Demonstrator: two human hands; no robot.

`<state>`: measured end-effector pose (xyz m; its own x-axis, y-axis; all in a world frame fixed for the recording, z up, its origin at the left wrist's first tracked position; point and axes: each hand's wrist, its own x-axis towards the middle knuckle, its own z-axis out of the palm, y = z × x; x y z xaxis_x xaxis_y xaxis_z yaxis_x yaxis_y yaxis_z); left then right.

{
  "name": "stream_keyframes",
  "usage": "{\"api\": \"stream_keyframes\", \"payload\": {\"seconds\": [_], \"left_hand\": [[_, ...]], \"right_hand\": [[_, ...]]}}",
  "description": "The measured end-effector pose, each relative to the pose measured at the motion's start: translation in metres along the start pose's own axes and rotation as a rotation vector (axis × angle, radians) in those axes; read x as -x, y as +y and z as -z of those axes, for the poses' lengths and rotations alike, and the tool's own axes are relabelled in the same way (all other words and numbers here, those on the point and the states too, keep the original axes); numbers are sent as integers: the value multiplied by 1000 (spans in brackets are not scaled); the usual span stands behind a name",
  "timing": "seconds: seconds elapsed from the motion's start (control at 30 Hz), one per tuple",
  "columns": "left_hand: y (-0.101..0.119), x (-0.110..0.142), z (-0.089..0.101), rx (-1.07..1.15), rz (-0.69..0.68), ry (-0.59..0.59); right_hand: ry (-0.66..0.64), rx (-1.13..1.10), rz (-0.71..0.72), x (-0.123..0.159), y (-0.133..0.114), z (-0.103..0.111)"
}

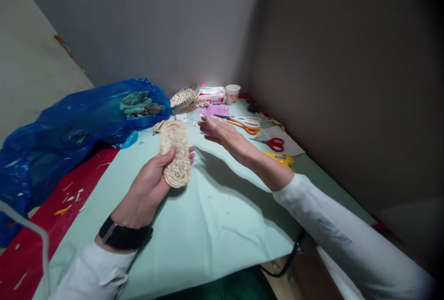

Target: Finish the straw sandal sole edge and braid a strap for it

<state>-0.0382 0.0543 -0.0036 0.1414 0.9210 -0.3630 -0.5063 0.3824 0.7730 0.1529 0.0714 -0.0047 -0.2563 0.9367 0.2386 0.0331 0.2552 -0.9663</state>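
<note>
Though near, woven pad (177, 168) partly blurry.

Blue plastic bag (79, 105) left of a cup (232, 94)

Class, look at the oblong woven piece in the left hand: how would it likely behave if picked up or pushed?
The woven piece is probably fairly stiff: its far end extends beyond the left hand without visibly drooping. It seems unlikely to be slippery, since its coiled surface looks coarse. Being broad and flat, it would probably slide rather than roll.
</note>
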Motion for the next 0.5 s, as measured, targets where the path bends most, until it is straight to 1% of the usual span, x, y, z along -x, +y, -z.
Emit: {"api": "stream_keyframes", "payload": {"seconds": [0.03, 0.07, 0.1, 0.13, 0.17, 0.2, 0.27, 0.33, 0.4, 0.5], "left_hand": [[5, -3, 4, 35, -46, 62], [9, -6, 8, 59, -80, 100], [13, -9, 12, 76, -106, 124], [15, -11, 15, 92, -124, 141], [16, -14, 18, 106, -135, 151], [15, -15, 20, 116, -140, 155], [13, -17, 22, 128, -143, 157], [11, -16, 22, 132, -145, 157], [11, -13, 22, 130, -151, 151], [16, -5, 23, 118, -171, 131]], "right_hand": [[-67, 167, -13, 10, -3, 3], [-139, 259, -29, 23, -5, 4], [-188, 299, -39, 36, -6, 3], [-262, 351, -40, 50, -6, 2], [-369, 513, -14, 64, -5, 0], [-448, 657, 15, 77, -4, -3], [-532, 831, 52, 102, -2, -10], [-602, 906, 60, 125, -3, -15], [-649, 929, 52, 143, -7, -18], [-657, 915, 39, 159, -14, -17]]}}
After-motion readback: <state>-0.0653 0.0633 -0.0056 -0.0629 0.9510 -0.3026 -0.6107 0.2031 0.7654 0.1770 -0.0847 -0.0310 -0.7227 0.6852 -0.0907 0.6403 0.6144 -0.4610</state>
